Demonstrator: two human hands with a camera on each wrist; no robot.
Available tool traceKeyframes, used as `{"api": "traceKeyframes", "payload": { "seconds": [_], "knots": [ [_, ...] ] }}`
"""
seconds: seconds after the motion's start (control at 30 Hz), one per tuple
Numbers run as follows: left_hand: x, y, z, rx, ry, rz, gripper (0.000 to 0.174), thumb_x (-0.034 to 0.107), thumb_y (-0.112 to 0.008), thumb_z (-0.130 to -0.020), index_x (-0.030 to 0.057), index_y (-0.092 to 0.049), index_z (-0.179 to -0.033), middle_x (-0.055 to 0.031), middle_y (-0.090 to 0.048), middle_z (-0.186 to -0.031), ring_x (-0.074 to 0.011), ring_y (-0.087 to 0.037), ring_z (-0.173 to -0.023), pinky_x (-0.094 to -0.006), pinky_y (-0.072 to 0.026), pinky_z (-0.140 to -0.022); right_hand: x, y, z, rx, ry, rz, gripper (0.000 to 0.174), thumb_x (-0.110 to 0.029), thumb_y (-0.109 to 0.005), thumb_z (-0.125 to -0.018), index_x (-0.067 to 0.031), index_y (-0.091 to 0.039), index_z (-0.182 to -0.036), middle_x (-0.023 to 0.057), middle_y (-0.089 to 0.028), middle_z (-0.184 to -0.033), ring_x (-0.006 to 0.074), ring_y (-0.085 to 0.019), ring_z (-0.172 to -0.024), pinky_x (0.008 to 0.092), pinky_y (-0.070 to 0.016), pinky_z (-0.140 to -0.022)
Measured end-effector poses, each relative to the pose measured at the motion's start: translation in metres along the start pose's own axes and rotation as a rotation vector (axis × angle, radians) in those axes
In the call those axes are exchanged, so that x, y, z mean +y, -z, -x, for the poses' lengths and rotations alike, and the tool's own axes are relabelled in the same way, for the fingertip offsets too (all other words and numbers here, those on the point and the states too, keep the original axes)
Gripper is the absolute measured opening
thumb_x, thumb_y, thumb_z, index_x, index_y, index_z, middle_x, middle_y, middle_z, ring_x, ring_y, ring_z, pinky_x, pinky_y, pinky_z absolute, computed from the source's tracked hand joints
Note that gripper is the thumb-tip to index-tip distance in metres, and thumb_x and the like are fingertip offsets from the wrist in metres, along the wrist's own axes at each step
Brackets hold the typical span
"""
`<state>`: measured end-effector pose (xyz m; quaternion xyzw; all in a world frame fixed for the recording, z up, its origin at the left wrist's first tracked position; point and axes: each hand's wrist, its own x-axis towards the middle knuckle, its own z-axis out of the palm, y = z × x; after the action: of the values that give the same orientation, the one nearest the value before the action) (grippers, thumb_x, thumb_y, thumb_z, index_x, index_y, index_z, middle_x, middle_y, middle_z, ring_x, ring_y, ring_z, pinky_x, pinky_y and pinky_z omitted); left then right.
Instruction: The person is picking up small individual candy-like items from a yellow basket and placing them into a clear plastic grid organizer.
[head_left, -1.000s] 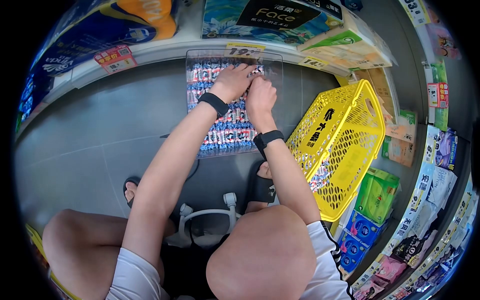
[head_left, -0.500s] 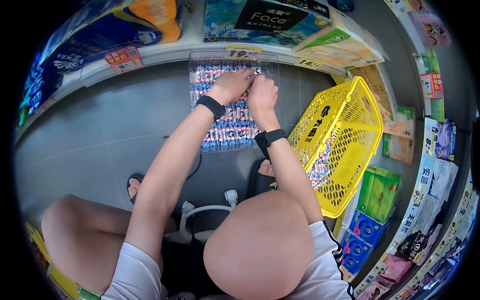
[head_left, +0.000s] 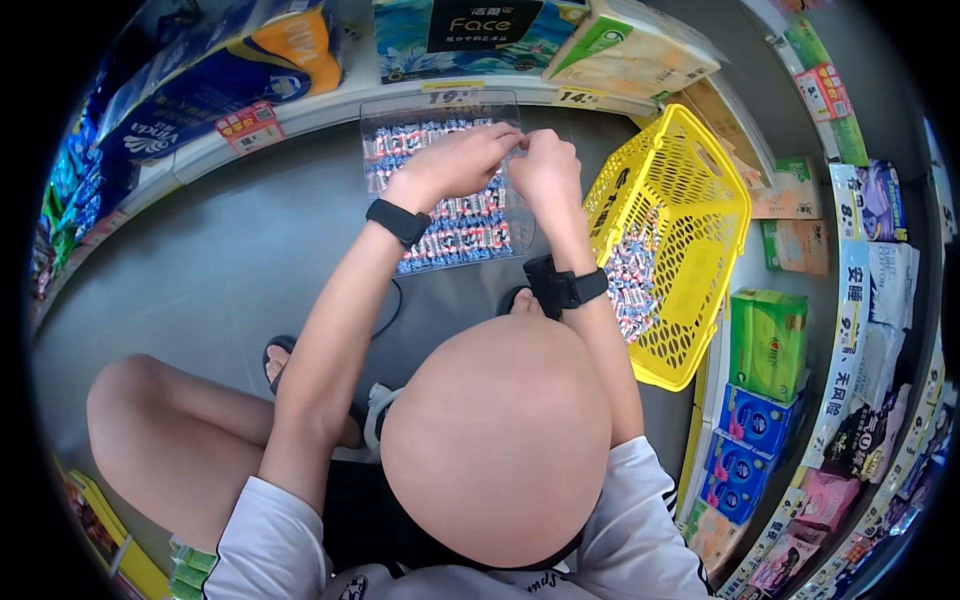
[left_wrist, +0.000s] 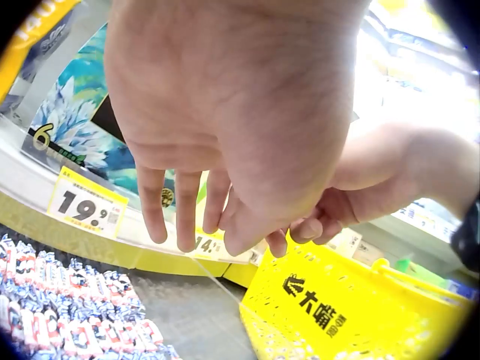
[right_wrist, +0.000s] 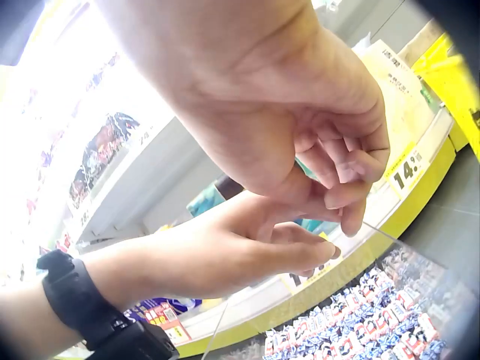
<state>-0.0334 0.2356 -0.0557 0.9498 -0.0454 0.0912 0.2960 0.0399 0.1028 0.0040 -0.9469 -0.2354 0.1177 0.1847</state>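
My left hand (head_left: 458, 163) is over the upper right part of a clear box (head_left: 521, 225) filled with rows of wrapped sweets (head_left: 460, 240). Its fingers are extended, and no item shows in it in the left wrist view. Beside it, near the box's right edge, my right hand (head_left: 547, 168) has curled fingers; the right wrist view shows no item in the palm (right_wrist: 311, 124). The fingertips of both hands meet or nearly meet; whether anything tiny lies between them cannot be told. Sweets (left_wrist: 67, 300) also show below the left hand in its wrist view.
A yellow basket (head_left: 700, 200) with loose wrapped sweets (head_left: 632, 280) stands right of the box. Shelves with tissue packs (head_left: 480, 40) and price tags (head_left: 580, 97) run behind and along the right. Bare knees (head_left: 495, 440) and sandalled feet are close below.
Both hands have come off the rows of sweets toward the box's right edge, with the right hand farther right. The head view has shifted, so box and basket appear higher and more leftward.
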Motion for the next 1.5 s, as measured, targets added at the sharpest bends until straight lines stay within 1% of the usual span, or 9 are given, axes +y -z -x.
{"api": "traceKeyframes", "payload": {
  "seconds": [0.1,0.4,0.53,0.6,0.67,1.0,1.07,1.17,1.5],
  "knots": [
    [0.027,0.006,-0.007,0.055,-0.082,0.001,0.035,0.003,-0.061,-0.095,0.0038,-0.062,-0.13,-0.015,-0.065,-0.124,-0.0371,-0.063,-0.118,-0.0472,-0.0537,-0.097,0.017,0.029,0.017,0.048,0.007,-0.082,0.028,-0.014,-0.072,-0.084,-0.0006,-0.078,-0.107,0.0326,-0.073,-0.107,0.0488,-0.071,-0.107,0.0508,-0.0562,-0.097],
    [0.119,-0.006,-0.04,0.073,-0.264,0.027,0.028,0.001,-0.059,-0.093,0.0025,-0.067,-0.12,-0.0136,-0.065,-0.114,-0.0359,-0.066,-0.109,-0.0463,-0.0557,-0.09,0.103,0.1,0.052,0.041,-0.038,-0.066,0.018,-0.017,-0.071,-0.088,-0.0071,-0.081,-0.099,0.0248,-0.076,-0.093,0.0405,-0.074,-0.095,0.0455,-0.0576,-0.089],
    [0.146,-0.033,-0.061,-0.036,-0.351,-0.032,0.02,0.003,-0.063,-0.091,0.0009,-0.07,-0.109,-0.0131,-0.066,-0.112,-0.0338,-0.067,-0.107,-0.0449,-0.0568,-0.088,0.15,0.113,0.058,-0.042,-0.092,-0.01,0.017,-0.019,-0.07,-0.089,-0.0077,-0.082,-0.094,0.0205,-0.078,-0.095,0.0368,-0.076,-0.094,0.0435,-0.0579,-0.089],
    [0.156,-0.05,-0.074,-0.189,-0.39,-0.093,0.017,0.004,-0.064,-0.09,0.0032,-0.072,-0.105,-0.013,-0.067,-0.109,-0.0334,-0.068,-0.105,-0.045,-0.0577,-0.086,0.176,0.115,0.057,-0.256,-0.137,0.015,0.02,-0.008,-0.066,-0.089,-0.0022,-0.081,-0.101,0.0146,-0.08,-0.091,0.0237,-0.077,-0.086,0.0363,-0.0578,-0.081],
    [0.171,-0.064,-0.085,-0.28,-0.403,-0.044,0.014,0.005,-0.066,-0.088,0.0046,-0.073,-0.1,-0.0133,-0.07,-0.101,-0.0339,-0.07,-0.102,-0.0462,-0.0585,-0.083,0.208,0.109,0.053,-0.346,-0.107,-0.008,0.022,-0.008,-0.067,-0.089,-0.0024,-0.08,-0.106,0.016,-0.08,-0.097,0.0274,-0.076,-0.091,0.0381,-0.0576,-0.083],
    [0.211,-0.132,-0.128,-0.589,-0.155,-0.337,0.025,0.011,-0.068,-0.089,0.0219,-0.079,-0.109,-0.0117,-0.077,-0.095,-0.0332,-0.077,-0.086,-0.0466,-0.0605,-0.072,0.276,0.094,0.041,-0.591,-0.079,0.202,0.042,-0.011,-0.072,-0.087,-0.0131,-0.075,-0.129,0.0181,-0.077,-0.12,0.0354,-0.072,-0.112,0.0425,-0.0553,-0.098],
    [0.206,-0.146,-0.139,-0.53,-0.197,-0.39,0.01,0.013,-0.071,-0.087,0.0088,-0.079,-0.092,-0.0129,-0.078,-0.088,-0.0336,-0.078,-0.083,-0.0453,-0.0619,-0.066,0.285,0.087,0.038,-0.638,-0.086,0.217,0.051,-0.009,-0.07,-0.085,-0.0186,-0.072,-0.136,0.0179,-0.074,-0.128,0.0349,-0.07,-0.117,0.0433,-0.0545,-0.101],
    [0.194,-0.172,-0.148,-0.506,-0.216,-0.436,0.013,0.013,-0.073,-0.085,0.0057,-0.08,-0.092,-0.0141,-0.078,-0.088,-0.0337,-0.078,-0.083,-0.0452,-0.0624,-0.066,0.286,0.084,0.038,-0.809,-0.058,0.232,0.071,-0.009,-0.069,-0.083,-0.0292,-0.06,-0.15,0.0131,-0.067,-0.143,0.0325,-0.065,-0.129,0.0425,-0.0521,-0.107],
    [0.193,-0.222,-0.155,-0.607,0.18,-0.421,0.029,0.033,-0.073,-0.088,0.0088,-0.083,-0.1,-0.0147,-0.08,-0.106,-0.0321,-0.077,-0.1,-0.0459,-0.0615,-0.084,0.285,0.065,0.038,-0.794,-0.13,0.199,0.062,-0.003,-0.055,-0.085,-0.0146,-0.061,-0.146,0.0212,-0.066,-0.141,0.0388,-0.063,-0.129,0.0466,-0.0542,-0.105]
  ]
}}
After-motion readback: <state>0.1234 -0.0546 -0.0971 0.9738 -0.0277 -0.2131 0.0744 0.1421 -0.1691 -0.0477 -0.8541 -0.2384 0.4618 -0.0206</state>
